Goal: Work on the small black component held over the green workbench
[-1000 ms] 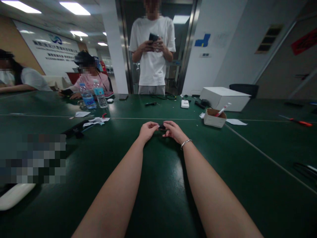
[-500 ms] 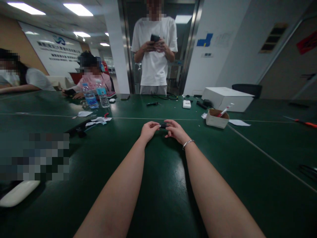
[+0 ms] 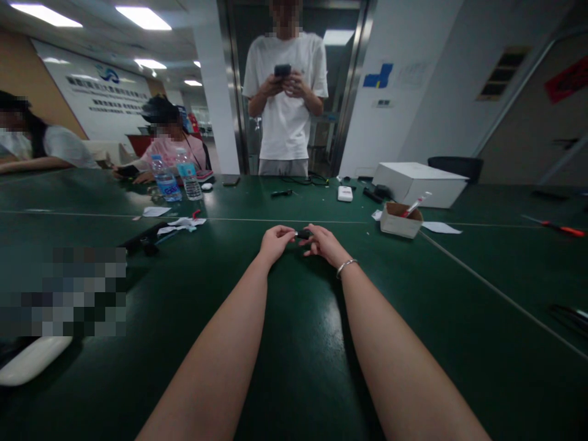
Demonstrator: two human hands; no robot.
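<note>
A small black object with a shiny end (image 3: 302,234) is held level just above the green table, between my two hands. My left hand (image 3: 276,242) pinches its shiny end with thumb and fingertips. At the black end, my right hand (image 3: 325,242) grips with thumb and index finger, its other fingers curled loosely below. The object is too small to name, and its ends are partly hidden by fingertips. A silver bracelet (image 3: 346,267) circles my right wrist.
Beyond my hands lie a white box-shaped device (image 3: 344,193) and black cables. Rightward stand a small carton (image 3: 401,221) and a large white box (image 3: 420,182); a screwdriver (image 3: 558,227) lies farther right. Two bottles (image 3: 188,174) and paper scraps are leftward. A person (image 3: 285,98) stands opposite, holding a phone.
My right fingers have shifted slightly around the black end, showing more of it. My left hand keeps its pinch. The standing person's phone has moved a little, and the view has shifted slightly.
</note>
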